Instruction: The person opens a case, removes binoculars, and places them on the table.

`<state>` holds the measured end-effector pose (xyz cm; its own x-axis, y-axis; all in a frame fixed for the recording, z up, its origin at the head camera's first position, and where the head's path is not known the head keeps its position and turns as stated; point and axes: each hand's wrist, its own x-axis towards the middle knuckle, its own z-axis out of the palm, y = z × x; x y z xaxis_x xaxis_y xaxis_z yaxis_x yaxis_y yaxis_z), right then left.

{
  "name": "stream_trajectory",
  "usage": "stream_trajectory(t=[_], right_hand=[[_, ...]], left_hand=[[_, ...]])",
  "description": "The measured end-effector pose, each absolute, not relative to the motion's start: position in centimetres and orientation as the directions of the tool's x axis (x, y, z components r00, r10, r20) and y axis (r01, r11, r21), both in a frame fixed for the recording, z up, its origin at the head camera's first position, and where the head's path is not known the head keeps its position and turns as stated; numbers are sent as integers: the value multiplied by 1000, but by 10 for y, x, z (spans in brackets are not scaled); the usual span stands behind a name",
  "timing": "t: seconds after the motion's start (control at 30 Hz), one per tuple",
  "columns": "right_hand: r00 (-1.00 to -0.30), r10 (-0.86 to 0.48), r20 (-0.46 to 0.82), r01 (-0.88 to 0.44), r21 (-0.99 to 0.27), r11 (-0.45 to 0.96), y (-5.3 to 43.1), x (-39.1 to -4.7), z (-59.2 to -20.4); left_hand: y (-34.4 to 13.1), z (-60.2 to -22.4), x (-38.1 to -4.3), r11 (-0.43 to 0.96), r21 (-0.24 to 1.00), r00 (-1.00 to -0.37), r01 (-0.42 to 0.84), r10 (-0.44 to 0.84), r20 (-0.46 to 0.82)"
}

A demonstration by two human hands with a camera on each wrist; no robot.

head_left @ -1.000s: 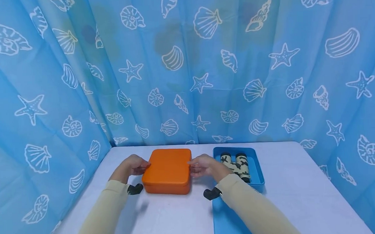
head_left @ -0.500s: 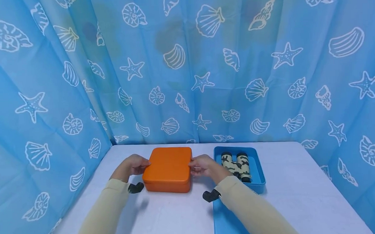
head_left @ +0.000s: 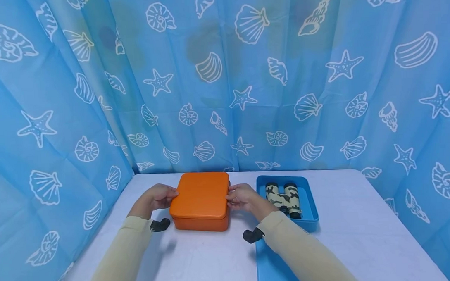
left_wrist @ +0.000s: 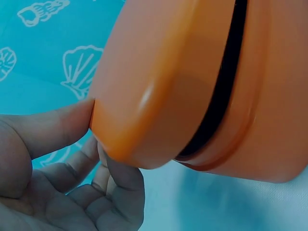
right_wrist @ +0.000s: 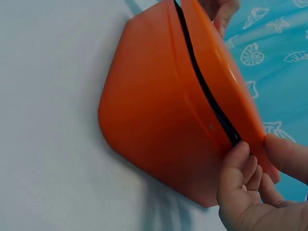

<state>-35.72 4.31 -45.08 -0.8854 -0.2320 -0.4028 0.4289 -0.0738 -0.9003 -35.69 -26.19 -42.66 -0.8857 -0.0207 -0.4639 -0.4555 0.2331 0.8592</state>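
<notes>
An orange lid (head_left: 201, 194) sits tilted on an orange box (head_left: 201, 224), its far side raised. A dark gap shows between the two in both wrist views. My left hand (head_left: 160, 196) pinches the lid's left edge, thumb on top and fingers beneath, as the left wrist view shows. My right hand (head_left: 245, 198) pinches the opposite edge between thumb (right_wrist: 288, 156) and fingers. What the box holds is hidden. To the right, camouflage-patterned binoculars (head_left: 292, 198) lie in a blue box (head_left: 314, 209).
A flat blue panel (head_left: 270, 265) lies in front of the blue box, partly under the right forearm. A blue curtain (head_left: 223, 95) with white shell prints surrounds the white table (head_left: 362, 235) at the back and sides.
The orange lid's far side has risen, and a gap has appeared between lid and box. Both hands have kept their hold, the left moving slightly up and left.
</notes>
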Motion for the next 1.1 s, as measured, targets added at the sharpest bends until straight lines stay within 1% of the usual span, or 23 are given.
stream_trajectory(t=[0.37,0.8,0.93,1.1], right_hand=[[-884,-241,-400,425,-903,-58,48,-350,-453],[-887,-324,-328,364,-930,-58,60,-323,-460],[-885,-346,-311,340,-940,-24,60,-315,-461],[-879,-397,-264,271,-962,38,61,-303,-460]], left_hand=[[-263,-425,-346,203,868,-888,-453,-19,-459],[-265,-426,-317,246,878,-905,-409,9,-424],[-265,-424,-309,264,875,-907,-406,2,-422],[-267,-427,-296,269,876,-909,-401,2,-417]])
